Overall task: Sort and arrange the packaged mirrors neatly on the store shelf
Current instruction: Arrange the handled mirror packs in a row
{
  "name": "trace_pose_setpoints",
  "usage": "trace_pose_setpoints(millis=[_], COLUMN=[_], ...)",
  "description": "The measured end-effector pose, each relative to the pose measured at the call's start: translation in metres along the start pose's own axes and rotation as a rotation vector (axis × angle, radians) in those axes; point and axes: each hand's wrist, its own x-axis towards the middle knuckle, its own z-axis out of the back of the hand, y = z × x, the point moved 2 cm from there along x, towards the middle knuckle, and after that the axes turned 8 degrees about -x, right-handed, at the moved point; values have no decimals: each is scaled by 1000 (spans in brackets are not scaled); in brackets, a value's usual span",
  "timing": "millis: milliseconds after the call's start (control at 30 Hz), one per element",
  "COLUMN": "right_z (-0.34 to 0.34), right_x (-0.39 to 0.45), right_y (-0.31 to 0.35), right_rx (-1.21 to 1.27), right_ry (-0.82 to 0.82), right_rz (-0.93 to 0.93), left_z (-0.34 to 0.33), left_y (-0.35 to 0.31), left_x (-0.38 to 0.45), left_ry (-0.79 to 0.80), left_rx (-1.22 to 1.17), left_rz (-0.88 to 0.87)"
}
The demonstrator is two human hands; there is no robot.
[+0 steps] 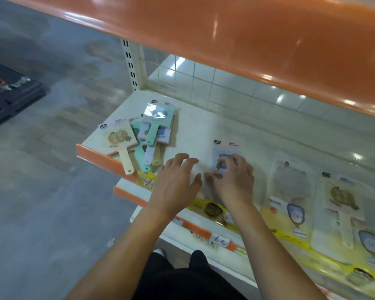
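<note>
A loose pile of packaged hand mirrors [148,131] lies at the left end of the white shelf [199,128], green, cream and pale handles pointing outward. A blue packaged mirror [223,155] lies flat in the shelf's middle; my right hand [233,180] rests on it with fingers curled over its lower part. My left hand [178,182] hovers just left of it, fingers spread and holding nothing. Two more packaged mirrors lie flat to the right: a round one [290,185] and a cream one with a leaf print [342,202].
An orange shelf [247,35] overhangs close above. The shelf's orange front lip [100,158] carries yellow price strips, with a lower shelf edge and a "6元" tag [221,241] below. Grey floor lies to the left, with a dark crate [9,89] at far left.
</note>
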Motion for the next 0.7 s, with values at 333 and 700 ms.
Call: trace_pose_setpoints(millis=[333,700], right_z=[-5,15], right_x=[-4,-4], right_y=[25,24], right_rx=[31,143], right_ry=[-43,-142], right_rz=[-131,-18], left_z=[22,16], left_y=[24,14], left_x=[16,15], left_ry=[52,20], left_rx=[-45,-34], left_rz=[-107,-122])
